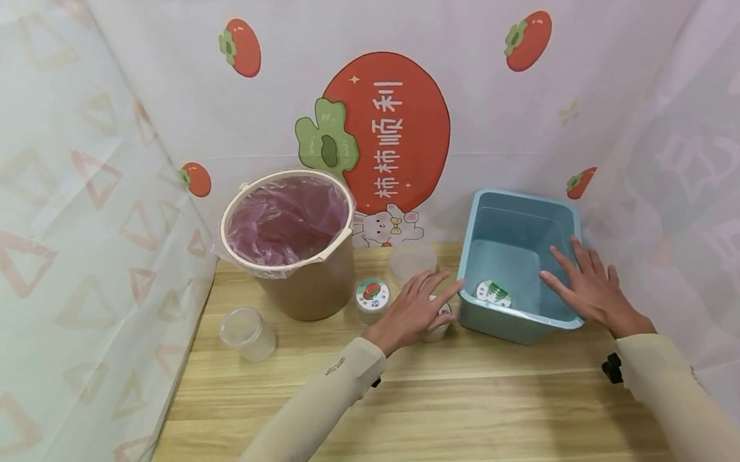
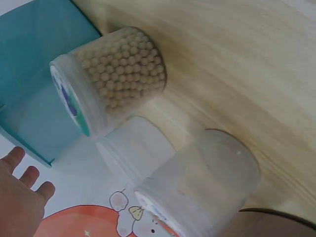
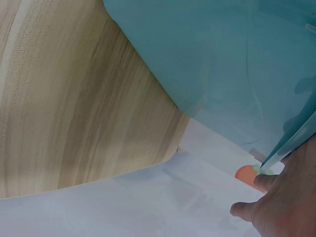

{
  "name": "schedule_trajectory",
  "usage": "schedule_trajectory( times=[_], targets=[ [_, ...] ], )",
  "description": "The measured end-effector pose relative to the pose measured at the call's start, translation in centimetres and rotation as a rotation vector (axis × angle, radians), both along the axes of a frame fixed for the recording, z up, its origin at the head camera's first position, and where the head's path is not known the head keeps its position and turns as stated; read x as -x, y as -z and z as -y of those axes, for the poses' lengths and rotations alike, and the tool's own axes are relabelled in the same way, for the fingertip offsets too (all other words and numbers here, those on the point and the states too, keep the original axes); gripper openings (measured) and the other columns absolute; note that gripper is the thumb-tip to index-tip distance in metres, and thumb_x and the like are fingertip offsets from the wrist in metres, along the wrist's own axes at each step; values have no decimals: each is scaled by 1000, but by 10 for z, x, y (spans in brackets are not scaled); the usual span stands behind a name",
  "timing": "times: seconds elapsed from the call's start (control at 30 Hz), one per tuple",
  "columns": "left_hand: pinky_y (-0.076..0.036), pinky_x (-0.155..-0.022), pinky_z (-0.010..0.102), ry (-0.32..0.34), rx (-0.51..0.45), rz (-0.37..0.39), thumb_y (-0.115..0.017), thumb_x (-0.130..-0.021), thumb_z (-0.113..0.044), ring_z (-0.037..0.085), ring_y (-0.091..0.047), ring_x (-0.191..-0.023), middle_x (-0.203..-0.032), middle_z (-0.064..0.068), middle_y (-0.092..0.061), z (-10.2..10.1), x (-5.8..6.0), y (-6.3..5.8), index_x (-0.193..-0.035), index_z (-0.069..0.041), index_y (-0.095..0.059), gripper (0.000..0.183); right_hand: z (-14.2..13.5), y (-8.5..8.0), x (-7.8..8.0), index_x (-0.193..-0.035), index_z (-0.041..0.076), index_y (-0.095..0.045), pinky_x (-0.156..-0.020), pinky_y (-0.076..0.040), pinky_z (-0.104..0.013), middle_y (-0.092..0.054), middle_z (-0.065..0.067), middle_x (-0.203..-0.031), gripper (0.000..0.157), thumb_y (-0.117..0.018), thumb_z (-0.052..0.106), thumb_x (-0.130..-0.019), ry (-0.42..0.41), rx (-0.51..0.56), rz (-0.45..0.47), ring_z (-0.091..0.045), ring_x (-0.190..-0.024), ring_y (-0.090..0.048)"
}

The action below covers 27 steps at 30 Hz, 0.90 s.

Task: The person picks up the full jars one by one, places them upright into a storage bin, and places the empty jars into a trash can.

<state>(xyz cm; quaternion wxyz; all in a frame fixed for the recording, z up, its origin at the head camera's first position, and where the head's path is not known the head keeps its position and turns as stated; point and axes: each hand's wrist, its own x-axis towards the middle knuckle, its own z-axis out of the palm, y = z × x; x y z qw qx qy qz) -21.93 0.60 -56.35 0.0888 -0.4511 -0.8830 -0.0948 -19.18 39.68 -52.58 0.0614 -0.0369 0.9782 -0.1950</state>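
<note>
My left hand (image 1: 411,312) hovers with spread fingers over a lidded clear jar, its index fingertip close to the left rim of the blue plastic tub (image 1: 511,236). In the left wrist view, this jar (image 2: 123,71) is full of small round beige balls. To its left stands a clear jar (image 1: 373,298) with a tomato picture on its lid. My right hand (image 1: 592,287) reaches over the tub's right rim, fingers extended and apart. A round label with green leaves (image 1: 493,294) shows inside the tub near its front wall.
A brown bucket (image 1: 312,289) lined with a thin purplish bag stands at the back left. An uncovered clear jar (image 1: 248,334) sits in front of it, and another clear container (image 1: 413,262) is near the back wall. Printed cloth (image 1: 465,103) encloses the wooden table (image 1: 428,419) behind and at both sides.
</note>
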Motion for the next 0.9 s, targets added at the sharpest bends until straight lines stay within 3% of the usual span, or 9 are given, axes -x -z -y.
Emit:
schedule_trajectory(
  times=[0.33, 0.67, 0.9],
  targets=[
    [-27, -136, 52, -79, 63, 147, -56, -112, -54, 34, -31, -165, -181, 8, -26, 4, -4, 13, -177, -24, -17, 82, 0, 3, 1, -176, 13, -13, -113, 1, -94, 16, -26, -180, 85, -41, 63, -112, 10, 8, 0, -67, -160, 5],
    [-27, -135, 52, -91, 103, 184, -49, -113, -57, 34, -26, -167, -182, 8, -25, 3, -2, 26, -176, -29, -20, 75, 0, 3, 2, -176, 13, -12, -113, 0, -95, 17, -26, -180, 85, -40, 62, -113, 8, 9, 8, -68, -160, 5],
    [-29, -134, 54, -98, 98, 216, -57, -111, -54, 36, -29, -165, -178, 10, -31, 1, -1, 41, -175, -28, -28, 74, -1, 3, 1, -177, 15, -12, -113, 1, -95, 17, -25, -181, 84, -41, 62, -113, 9, 13, 1, -68, -160, 6]
  ],
)
